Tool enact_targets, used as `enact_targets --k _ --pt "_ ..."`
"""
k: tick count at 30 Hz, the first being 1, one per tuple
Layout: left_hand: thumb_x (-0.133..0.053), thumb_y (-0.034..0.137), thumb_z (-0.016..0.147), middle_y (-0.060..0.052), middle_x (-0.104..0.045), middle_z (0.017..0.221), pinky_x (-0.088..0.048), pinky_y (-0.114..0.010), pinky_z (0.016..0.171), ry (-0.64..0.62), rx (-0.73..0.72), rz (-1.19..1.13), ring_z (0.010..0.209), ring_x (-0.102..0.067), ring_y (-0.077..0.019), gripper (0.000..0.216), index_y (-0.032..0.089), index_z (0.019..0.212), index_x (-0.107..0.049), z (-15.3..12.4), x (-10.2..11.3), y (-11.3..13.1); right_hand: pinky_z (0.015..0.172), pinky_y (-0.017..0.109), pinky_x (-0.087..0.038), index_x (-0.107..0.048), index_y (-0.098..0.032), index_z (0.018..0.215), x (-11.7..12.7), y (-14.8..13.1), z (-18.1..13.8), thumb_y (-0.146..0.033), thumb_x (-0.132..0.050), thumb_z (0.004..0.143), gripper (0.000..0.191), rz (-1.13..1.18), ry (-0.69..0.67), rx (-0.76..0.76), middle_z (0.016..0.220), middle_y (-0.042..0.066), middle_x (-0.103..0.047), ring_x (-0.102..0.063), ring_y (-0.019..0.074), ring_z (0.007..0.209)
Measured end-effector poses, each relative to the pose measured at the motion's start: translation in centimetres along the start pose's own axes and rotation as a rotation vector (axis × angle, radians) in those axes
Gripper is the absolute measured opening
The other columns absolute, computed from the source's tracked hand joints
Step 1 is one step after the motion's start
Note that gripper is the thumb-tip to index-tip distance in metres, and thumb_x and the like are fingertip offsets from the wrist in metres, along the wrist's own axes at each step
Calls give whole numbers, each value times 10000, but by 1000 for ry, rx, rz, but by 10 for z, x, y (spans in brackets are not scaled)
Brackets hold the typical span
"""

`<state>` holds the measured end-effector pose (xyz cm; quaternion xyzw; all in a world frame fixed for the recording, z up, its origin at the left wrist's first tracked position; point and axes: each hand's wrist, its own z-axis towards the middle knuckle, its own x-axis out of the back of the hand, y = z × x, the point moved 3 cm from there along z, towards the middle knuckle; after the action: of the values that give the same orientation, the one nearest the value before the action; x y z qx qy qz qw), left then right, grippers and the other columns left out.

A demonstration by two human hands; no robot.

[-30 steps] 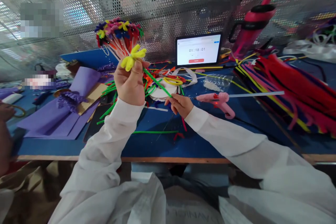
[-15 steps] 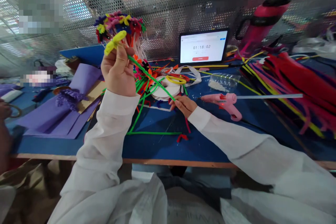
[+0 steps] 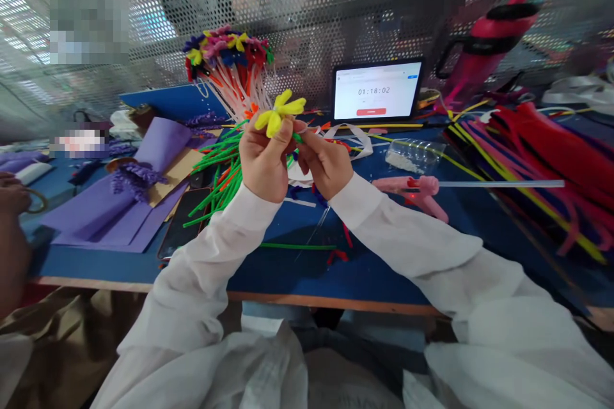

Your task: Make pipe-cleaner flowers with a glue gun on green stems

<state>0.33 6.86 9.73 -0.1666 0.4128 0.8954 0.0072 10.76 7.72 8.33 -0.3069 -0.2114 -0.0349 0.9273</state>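
My left hand (image 3: 263,167) pinches a yellow pipe-cleaner flower (image 3: 279,115) by its base, petals facing up. My right hand (image 3: 330,165) has closed its fingertips on the green pipe-cleaner stem (image 3: 297,138) just beneath the petals, close beside the left thumb. Most of that stem is hidden by the hands. Behind them stands a bunch of multicoloured pipe-cleaner flowers (image 3: 233,51) on pale and orange stems. Several green pipe cleaners (image 3: 215,172) lie left of my left hand. A pink glue gun (image 3: 417,188) with a clear glue stick rests to the right.
A tablet (image 3: 377,92) showing a timer leans at the back by the perforated metal screen. Purple wrapping paper (image 3: 115,217) and a dark phone (image 3: 180,233) lie left. Loose pipe cleaners (image 3: 537,166) and a pink bottle (image 3: 480,57) are right. Another person's hand (image 3: 14,195) shows at far left.
My left hand has brought the yellow flower down and right. My right hand has moved up from the stem's lower part to just under the flower, so both hands now meet.
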Motion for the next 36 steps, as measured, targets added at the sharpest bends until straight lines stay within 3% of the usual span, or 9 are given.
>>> enact_targets --k 5,10,13,18,24,30,36 --pt "-671 399 781 -4 -603 727 -532 -316 642 1 27 6 783 -656 -193 212 219 756 -562 2 2 2 555 245 -403 -588 -168 929 -3 3 -1 -302 -338 953 284 75 19 -24 562 -29 -527 -507 109 526" --pt "-650 237 815 34 -583 694 -514 -311 779 72 -43 -59 695 -636 -121 118 202 747 -560 10 6 7 579 259 -408 -553 -164 917 -3 11 -1 -329 -313 965 295 76 -42 -37 567 -23 -544 -528 120 541" --pt "-640 242 828 31 -587 718 -498 -320 820 94 -32 -44 735 -642 -122 117 196 761 -556 13 7 7 552 256 -400 -542 -186 835 -3 16 0 -328 -281 968 326 76 -59 -38 575 -27 -507 -498 109 502" --pt "-615 237 849 29 -595 716 -494 -305 793 98 -50 -49 726 -636 -118 107 193 772 -555 20 12 12 613 258 -427 -527 -173 913 -5 20 -2 -346 -297 971 294 91 -68 -26 602 -25 -554 -527 111 549" --pt "-530 135 898 38 -608 669 -475 -283 767 99 -83 -74 694 -605 -97 144 185 766 -558 28 18 22 566 249 -406 -525 -196 801 -6 24 -4 -326 -271 982 338 109 -106 -30 510 -53 -473 -468 92 447" --pt "-337 50 953 32 -587 650 -453 -273 750 120 -76 -145 617 -566 -70 272 143 780 -526 39 29 34 639 244 -411 -553 -168 1012 -9 37 -12 -361 -312 970 312 76 -96 -76 605 -28 -587 -535 105 560" --pt "-307 107 981 58 -579 660 -417 -237 680 183 -94 -171 613 -532 -52 229 157 840 -479 60 54 51 608 229 -390 -563 -168 816 -9 48 -23 -342 -320 959 331 37 -135 -111 526 -39 -499 -482 91 493"
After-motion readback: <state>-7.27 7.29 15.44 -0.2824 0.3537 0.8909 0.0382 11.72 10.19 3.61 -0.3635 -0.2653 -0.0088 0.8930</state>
